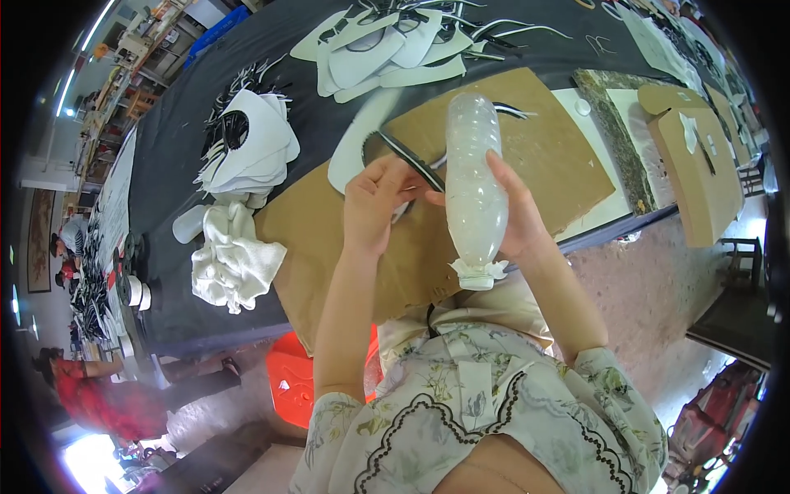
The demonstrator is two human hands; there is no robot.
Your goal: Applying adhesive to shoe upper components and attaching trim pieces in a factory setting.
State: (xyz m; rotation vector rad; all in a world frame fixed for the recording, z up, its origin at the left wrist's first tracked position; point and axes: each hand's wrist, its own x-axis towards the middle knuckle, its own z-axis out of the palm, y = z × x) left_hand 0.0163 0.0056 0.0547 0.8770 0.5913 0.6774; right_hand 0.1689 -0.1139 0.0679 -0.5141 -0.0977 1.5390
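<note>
My right hand (517,210) is wrapped round a clear plastic bottle (473,156) with whitish, bubbly contents. Its base points away from me, and its neck, wrapped in crumpled white material (477,274), lies toward me. In my left hand (380,198), fingers pinched together, is a black strip with a pale edge (411,160). That strip runs beside a curved white sheet piece (358,144) and passes close to the bottle; whether they touch I cannot tell. Brown cardboard (551,140) lies under both hands.
Stacks of white cut pieces with black strips (247,144) stand at left, with another heap (387,49) at the far side. A crumpled white cloth (234,255) sits at the near left. Beyond the right side is a cardboard box (695,165). A red stool (292,379) stands below the table edge.
</note>
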